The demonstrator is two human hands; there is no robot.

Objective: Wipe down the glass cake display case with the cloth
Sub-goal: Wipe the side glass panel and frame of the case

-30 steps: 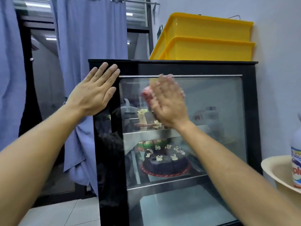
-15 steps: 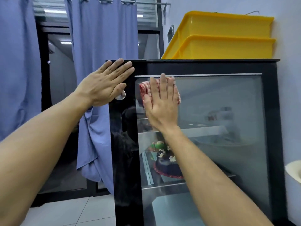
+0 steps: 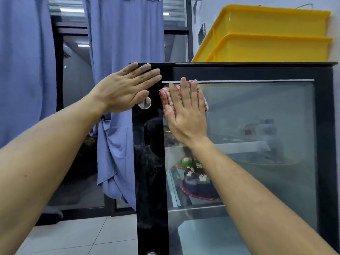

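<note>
The black-framed glass cake display case (image 3: 324,126) fills the right half of the head view. My right hand (image 3: 185,115) lies flat with straight fingers, pressing a red-and-white checked cloth (image 3: 164,97) against the glass pane (image 3: 257,116) at its top left corner. Most of the cloth is hidden under the palm. My left hand (image 3: 127,89) rests flat and open on the case's upper left corner, just above a round silver knob (image 3: 145,103). Inside, a dark decorated cake (image 3: 198,186) sits on a lower shelf.
Two stacked yellow plastic trays (image 3: 266,37) sit on top of the case. Blue curtains (image 3: 125,43) hang to the left before a dark doorway. Pale floor tiles (image 3: 73,234) lie at the lower left. A white wall stands behind the case.
My right hand has slid the cloth up and left to the pane's top left corner. The view has shifted left, so the case sits further right. My left hand stays on the frame.
</note>
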